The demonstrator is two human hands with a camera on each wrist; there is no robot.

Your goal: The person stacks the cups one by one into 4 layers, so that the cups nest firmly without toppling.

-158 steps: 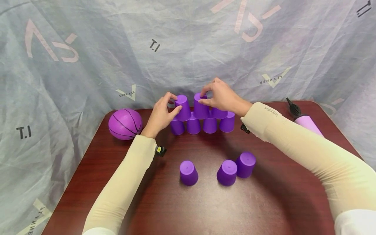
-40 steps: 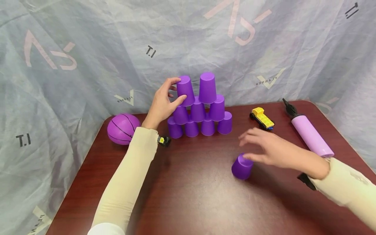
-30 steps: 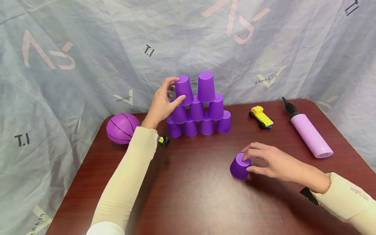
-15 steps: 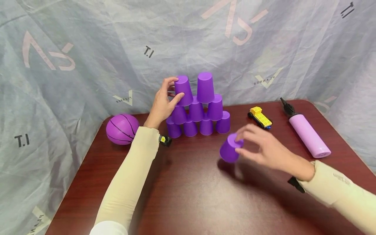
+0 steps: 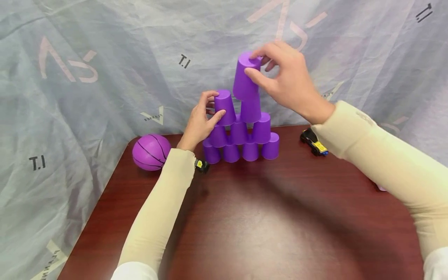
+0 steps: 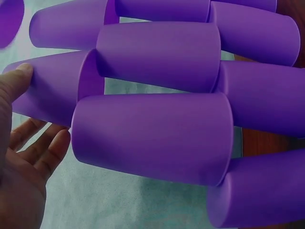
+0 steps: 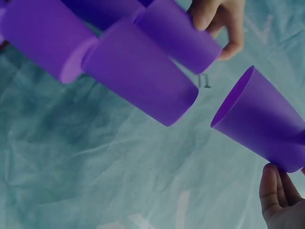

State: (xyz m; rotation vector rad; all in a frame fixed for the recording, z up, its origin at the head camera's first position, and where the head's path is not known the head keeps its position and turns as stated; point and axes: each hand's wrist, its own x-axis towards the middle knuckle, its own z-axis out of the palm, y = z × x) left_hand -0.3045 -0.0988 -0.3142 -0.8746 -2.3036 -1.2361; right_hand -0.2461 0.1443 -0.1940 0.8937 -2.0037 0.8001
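Purple cups stand upside down in a tiered pyramid against the backdrop: several in the bottom row [image 5: 250, 152], three above, two in the third tier. My left hand [image 5: 200, 122] holds the third tier's left cup [image 5: 226, 111], thumb in front, fingers behind. In the left wrist view that cup [image 6: 52, 88] sits between thumb and fingers. Above the third tier's right cup [image 5: 250, 109], my right hand [image 5: 290, 79] grips another cup [image 5: 241, 79] near its base, mouth down and slightly tilted. The right wrist view shows this held cup [image 7: 264, 121] apart from the stack.
A purple ball [image 5: 151, 152] with black lines lies left of the pyramid on the brown table [image 5: 245, 225]. Right of it stands a yellow and black toy car [image 5: 315, 144], partly behind the right forearm. A pink pump's end [image 5: 380, 188] peeks out below that sleeve.
My right hand has taken the last loose cup off the table and raised it up and left, over the pyramid. The left hand keeps its hold on the upper left cup.
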